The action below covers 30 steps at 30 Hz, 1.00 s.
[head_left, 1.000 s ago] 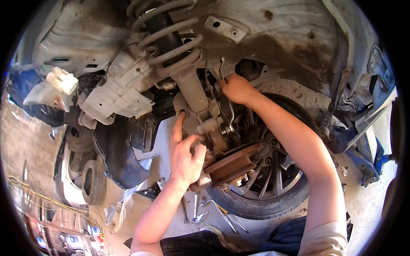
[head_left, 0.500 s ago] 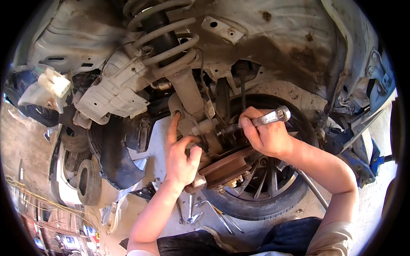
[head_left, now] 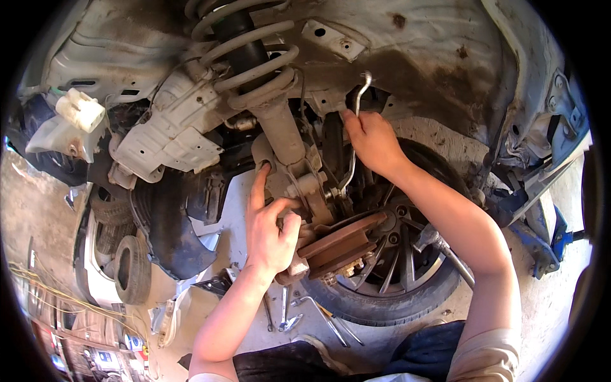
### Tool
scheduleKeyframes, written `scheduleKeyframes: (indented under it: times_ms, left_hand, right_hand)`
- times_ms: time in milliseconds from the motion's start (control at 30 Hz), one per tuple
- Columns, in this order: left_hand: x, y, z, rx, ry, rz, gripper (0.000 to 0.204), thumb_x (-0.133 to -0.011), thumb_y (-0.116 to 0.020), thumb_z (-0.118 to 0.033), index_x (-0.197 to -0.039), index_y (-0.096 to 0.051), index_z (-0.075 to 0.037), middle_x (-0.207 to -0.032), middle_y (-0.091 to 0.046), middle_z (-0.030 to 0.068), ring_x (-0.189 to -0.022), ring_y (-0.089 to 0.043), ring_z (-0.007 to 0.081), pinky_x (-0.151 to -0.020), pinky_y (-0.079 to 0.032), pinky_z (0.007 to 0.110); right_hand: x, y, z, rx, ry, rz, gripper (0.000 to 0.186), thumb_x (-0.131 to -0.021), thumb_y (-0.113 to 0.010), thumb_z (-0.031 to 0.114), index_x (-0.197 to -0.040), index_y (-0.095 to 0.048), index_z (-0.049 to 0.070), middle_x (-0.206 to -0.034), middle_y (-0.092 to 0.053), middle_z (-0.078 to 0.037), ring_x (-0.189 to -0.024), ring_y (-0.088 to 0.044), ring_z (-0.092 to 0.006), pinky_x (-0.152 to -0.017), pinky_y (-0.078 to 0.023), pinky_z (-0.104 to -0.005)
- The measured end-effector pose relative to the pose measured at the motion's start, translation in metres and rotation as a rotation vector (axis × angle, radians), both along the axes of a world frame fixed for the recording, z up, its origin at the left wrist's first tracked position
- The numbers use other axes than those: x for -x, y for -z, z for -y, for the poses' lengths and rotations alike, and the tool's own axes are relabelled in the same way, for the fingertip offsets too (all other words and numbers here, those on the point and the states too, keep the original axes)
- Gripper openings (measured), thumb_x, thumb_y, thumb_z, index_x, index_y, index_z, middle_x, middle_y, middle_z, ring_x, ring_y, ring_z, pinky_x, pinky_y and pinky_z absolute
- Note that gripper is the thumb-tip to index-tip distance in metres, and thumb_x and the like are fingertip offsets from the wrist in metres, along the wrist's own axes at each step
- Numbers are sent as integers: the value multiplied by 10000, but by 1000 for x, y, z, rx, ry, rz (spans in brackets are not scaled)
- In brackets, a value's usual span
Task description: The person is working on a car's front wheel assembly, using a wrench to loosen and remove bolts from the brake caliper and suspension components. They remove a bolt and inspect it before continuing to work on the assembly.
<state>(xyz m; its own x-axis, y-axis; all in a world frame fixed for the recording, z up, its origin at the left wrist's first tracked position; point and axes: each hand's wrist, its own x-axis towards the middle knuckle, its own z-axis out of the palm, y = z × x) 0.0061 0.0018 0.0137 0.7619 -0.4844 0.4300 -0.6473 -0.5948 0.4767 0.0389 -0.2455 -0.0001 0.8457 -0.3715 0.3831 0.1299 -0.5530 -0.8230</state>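
Wrench, position: the wrench point(head_left: 352, 167) stands in front of the wheel well, its lower end at a bolt point(head_left: 333, 192) beside the foot of the shock absorber point(head_left: 280, 130); how snugly it sits there is too small to tell.
Wrench, long axis: near upright, the top leaning a little to the person's right.
Wrench, relation to hand: the right hand point(head_left: 377, 141) is on the upper part; the bolt end lies below it and slightly left.
Nearer hand: the right; the left hand point(head_left: 275, 237) is lower, to the left and clear of the wrench.
Wrench, look: slender, silver and shiny, with a bend toward each end and a small head at the top.
Right hand, state: closed round the wrench, some fingers hidden from me.
Left hand, state: index finger straight, its tip at a grey metal arm point(head_left: 259, 149); remaining fingers curled by the rusty hub parts. Whether they grip anything, I cannot tell.
Below the bolt: a rust-brown brake disc point(head_left: 340, 247), tilted, in front of a loose wheel point(head_left: 394, 315).
Above: a coil spring point(head_left: 256, 79) round the black upper section of the shock absorber.
Floor point(head_left: 388, 340): hand tools point(head_left: 289, 323) lie near the wheel.
Far left: an old tyre point(head_left: 132, 274) on its tread.
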Motion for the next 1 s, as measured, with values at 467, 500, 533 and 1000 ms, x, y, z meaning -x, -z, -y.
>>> scheduleKeyframes:
  times_ms: [467,500,533,1000]
  left_hand:
    - [-1,0,1,10,-8,-12,184,-759,-585,-146,-837,-693,-19,-1524,-303,236,-1393,-319,415,-1137,-279,443]
    - [-1,0,1,7,-2,-8,184,-759,-586,-146,-837,-693,-19,-1523,-305,237,-1391,-322,416,-1136,-281,443]
    - [-2,3,-1,6,2,-8,184,-759,-587,-147,-837,-694,-20,-1522,-307,237,-1389,-324,418,-1135,-282,443]
    - [0,-3,0,-16,1,38,202,-759,-597,-172,-845,-698,-20,-1510,-322,251,-1374,-343,434,-1125,-294,444]
  right_hand:
    - [-44,-1,-5,141,-52,-162,457,-957,-465,341,-891,-660,-67,-904,-645,-296,-929,-622,-452,-829,-486,-487]
    - [-35,1,-9,144,-15,-94,436,-955,-480,331,-893,-654,-63,-868,-643,-294,-911,-625,-451,-810,-485,-485]
    - [-17,0,-11,105,-26,30,401,-957,-489,305,-870,-641,-57,-800,-634,-274,-831,-626,-438,-743,-484,-473]
    - [68,-5,41,-63,45,140,384,-980,-497,294,-756,-579,-6,-651,-597,-141,-579,-565,-274,-550,-435,-373]
